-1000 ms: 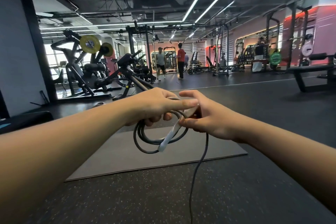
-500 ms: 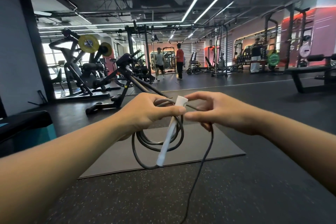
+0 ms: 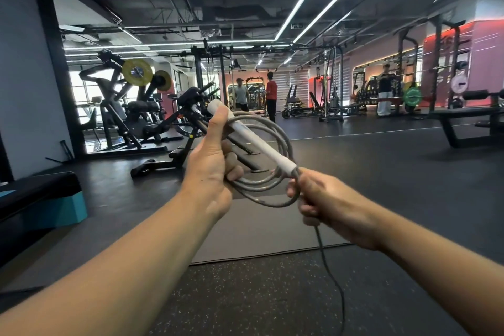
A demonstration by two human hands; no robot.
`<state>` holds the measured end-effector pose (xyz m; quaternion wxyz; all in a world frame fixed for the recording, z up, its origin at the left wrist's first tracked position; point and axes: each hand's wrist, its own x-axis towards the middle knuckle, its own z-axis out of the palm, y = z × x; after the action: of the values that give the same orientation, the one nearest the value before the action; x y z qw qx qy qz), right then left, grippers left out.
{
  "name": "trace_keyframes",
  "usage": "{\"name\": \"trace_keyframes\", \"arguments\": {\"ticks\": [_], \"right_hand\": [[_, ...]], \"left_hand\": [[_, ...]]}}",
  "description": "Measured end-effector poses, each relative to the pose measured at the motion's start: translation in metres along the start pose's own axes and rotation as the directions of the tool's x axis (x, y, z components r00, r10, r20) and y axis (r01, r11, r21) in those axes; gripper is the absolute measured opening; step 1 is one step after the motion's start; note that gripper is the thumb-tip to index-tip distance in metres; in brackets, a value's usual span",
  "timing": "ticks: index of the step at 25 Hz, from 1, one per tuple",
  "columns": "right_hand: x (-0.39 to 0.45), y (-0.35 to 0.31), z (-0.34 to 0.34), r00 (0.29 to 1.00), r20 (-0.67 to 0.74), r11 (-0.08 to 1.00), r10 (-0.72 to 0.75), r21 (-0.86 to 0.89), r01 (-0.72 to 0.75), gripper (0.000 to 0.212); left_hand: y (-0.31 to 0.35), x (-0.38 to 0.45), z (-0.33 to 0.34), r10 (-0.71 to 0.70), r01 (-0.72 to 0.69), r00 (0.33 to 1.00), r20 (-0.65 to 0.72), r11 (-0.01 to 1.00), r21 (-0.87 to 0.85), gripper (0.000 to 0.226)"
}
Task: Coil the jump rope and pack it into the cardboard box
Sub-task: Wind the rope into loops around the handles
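My left hand (image 3: 211,169) grips the grey jump rope (image 3: 283,144) where several loops are gathered, along with the upper end of its white handle (image 3: 256,142), which slants down to the right. At the handle's lower end my right hand (image 3: 324,199) is closed around the cord. From under that hand a loose length of cord (image 3: 331,278) trails down toward the floor. No cardboard box is in view.
A grey mat (image 3: 261,232) lies on the dark rubber floor below my hands. A black and teal step box (image 3: 41,199) stands at the left. Weight machines (image 3: 131,117) stand behind it, a bench (image 3: 469,123) at the right. Two people (image 3: 256,95) stand far off.
Both hands have risen. The white handle swung from hanging down to slanting up in my left hand. My right hand moved from the handle's top to the cord at its lower end.
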<state>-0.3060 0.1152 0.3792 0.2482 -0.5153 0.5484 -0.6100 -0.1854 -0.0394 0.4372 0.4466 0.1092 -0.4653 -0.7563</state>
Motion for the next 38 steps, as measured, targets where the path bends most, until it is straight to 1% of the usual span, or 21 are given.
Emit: {"name": "trace_keyframes", "arguments": {"ticks": [1, 2, 5, 9, 15, 18, 20, 21, 22, 23, 25, 26, 27, 28, 30, 31, 33, 35, 36, 37, 38], "right_hand": [[0.001, 0.004, 0.014, 0.999, -0.019, 0.997, -0.045, 0.055, 0.046, 0.087], [0.002, 0.006, 0.025, 0.996, -0.054, 0.993, -0.069, 0.094, 0.074, 0.084], [0.006, 0.006, 0.044, 0.978, -0.205, 0.980, -0.039, 0.184, 0.077, 0.054], [0.009, 0.000, 0.050, 0.943, -0.334, 0.964, 0.005, 0.251, 0.084, 0.054], [0.012, -0.007, 0.037, 0.933, -0.359, 0.976, 0.031, 0.213, 0.050, 0.041], [0.015, -0.006, 0.024, 0.928, -0.370, 0.988, 0.042, 0.151, 0.016, 0.033], [0.015, -0.008, 0.014, 0.936, -0.350, 0.998, 0.031, 0.067, -0.008, 0.033], [0.015, -0.010, 0.008, 0.941, -0.337, 1.000, 0.023, 0.009, -0.021, 0.034], [0.015, -0.011, 0.003, 0.946, -0.324, 0.998, 0.014, -0.057, -0.035, 0.034], [0.015, -0.013, -0.002, 0.952, -0.305, 0.991, 0.003, -0.128, -0.044, 0.033], [0.017, -0.018, -0.007, 0.973, -0.229, 0.962, -0.029, -0.272, -0.035, 0.034], [0.018, -0.021, -0.007, 0.983, -0.181, 0.940, -0.043, -0.339, -0.021, 0.035], [0.019, -0.024, -0.007, 0.990, -0.133, 0.916, -0.053, -0.401, -0.005, 0.036], [0.020, -0.027, -0.007, 0.995, -0.087, 0.892, -0.057, -0.451, 0.012, 0.036], [0.020, -0.035, -0.008, 0.998, 0.002, 0.862, -0.055, -0.504, 0.049, 0.034], [0.020, -0.040, -0.009, 0.998, 0.047, 0.855, -0.050, -0.515, 0.067, 0.034], [0.017, -0.046, -0.012, 0.995, 0.100, 0.837, -0.030, -0.541, 0.079, 0.035], [0.013, -0.049, -0.015, 0.993, 0.121, 0.813, -0.012, -0.576, 0.080, 0.038], [0.011, -0.050, -0.016, 0.991, 0.135, 0.794, -0.009, -0.601, 0.089, 0.040], [0.009, -0.050, -0.017, 0.989, 0.145, 0.770, -0.002, -0.631, 0.094, 0.041], [0.008, -0.051, -0.020, 0.990, 0.141, 0.747, 0.010, -0.659, 0.087, 0.044]], "left_hand": [[-0.002, 0.000, 0.003, -0.009, 0.007, 0.999, -0.038, 0.999, -0.032, 0.037], [-0.003, -0.001, 0.005, -0.016, 0.012, 0.997, -0.069, 0.999, -0.050, 0.038], [-0.006, -0.003, 0.000, -0.016, 0.011, 0.993, -0.114, 0.999, -0.052, 0.036], [-0.017, -0.009, -0.005, -0.025, 0.023, 0.989, -0.147, 1.000, -0.015, 0.037], [-0.025, -0.013, -0.011, -0.090, 0.093, 0.993, -0.082, 0.995, 0.036, 0.033], [-0.028, -0.009, -0.021, -0.117, 0.121, 0.993, -0.028, 0.966, 0.227, 0.055], [-0.021, -0.003, -0.033, -0.122, 0.099, 0.992, 0.032, 0.908, 0.408, 0.076], [-0.015, 0.001, -0.037, -0.095, 0.047, 0.993, 0.067, 0.856, 0.515, 0.088], [-0.007, 0.004, -0.039, -0.040, -0.046, 0.992, 0.118, 0.763, 0.645, 0.098], [0.002, 0.006, -0.039, 0.027, -0.173, 0.979, 0.200, 0.628, 0.758, 0.102], [0.021, 0.011, -0.028, 0.101, -0.434, 0.898, 0.428, 0.361, 0.825, 0.094], [0.031, 0.015, -0.019, 0.055, -0.522, 0.847, 0.529, 0.275, 0.807, 0.089], [0.039, 0.017, -0.007, -0.051, -0.576, 0.800, 0.598, 0.215, 0.789, 0.087], [0.043, 0.020, 0.005, -0.190, -0.601, 0.759, 0.622, 0.162, 0.783, 0.085], [0.042, 0.020, 0.023, -0.455, -0.611, 0.682, 0.572, 0.075, 0.788, 0.078], [0.037, 0.020, 0.026, -0.545, -0.599, 0.644, 0.537, 0.078, 0.797, 0.067], [0.025, 0.020, 0.025, -0.619, -0.505, 0.585, 0.524, 0.229, 0.833, 0.047], [0.016, 0.016, 0.020, -0.628, -0.353, 0.594, 0.502, 0.357, 0.865, 0.041], [0.013, 0.013, 0.017, -0.641, -0.320, 0.590, 0.491, 0.373, 0.871, 0.040], [0.013, 0.010, 0.016, -0.649, -0.342, 0.592, 0.478, 0.335, 0.878, 0.041], [0.014, 0.008, 0.014, -0.640, -0.426, 0.605, 0.473, 0.242, 0.872, 0.043]]}}
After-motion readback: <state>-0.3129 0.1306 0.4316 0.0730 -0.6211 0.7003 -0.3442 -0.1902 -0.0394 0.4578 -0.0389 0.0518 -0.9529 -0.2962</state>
